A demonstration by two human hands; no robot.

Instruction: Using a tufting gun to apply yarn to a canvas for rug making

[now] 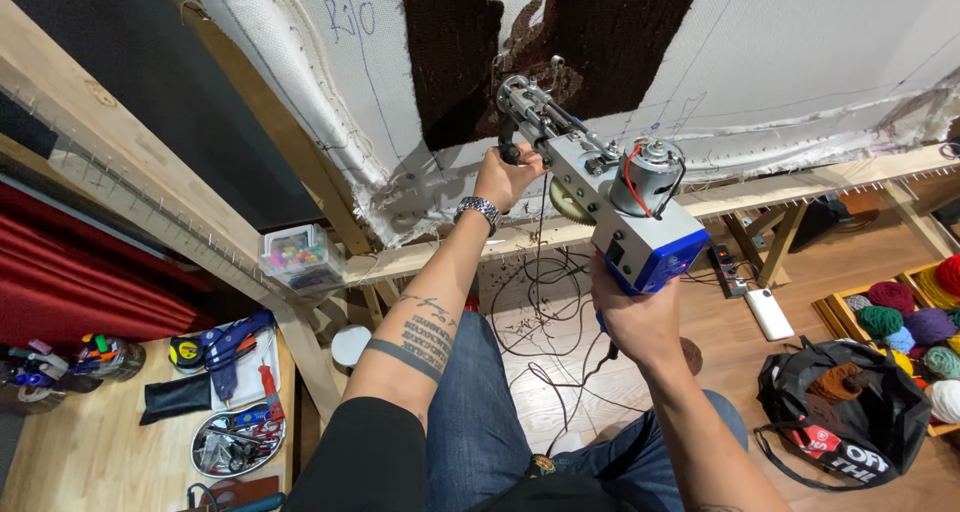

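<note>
Partly, right hand (640, 317) hides tufting gun (600, 187) handle.

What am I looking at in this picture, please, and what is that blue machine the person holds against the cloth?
The picture comes from a camera on the person's head, looking down along both arms. The machine is a blue tufting gun, a powered tool that punches yarn through cloth. The right hand grips its blue handle from below; the left hand, with a wristwatch, holds the front grip. The tip meets white backing cloth stretched on a wooden frame, where a dark brown tufted patch already shows. A side table at the lower left carries tools; yarn balls and a black bag are on the floor at the right.
</note>
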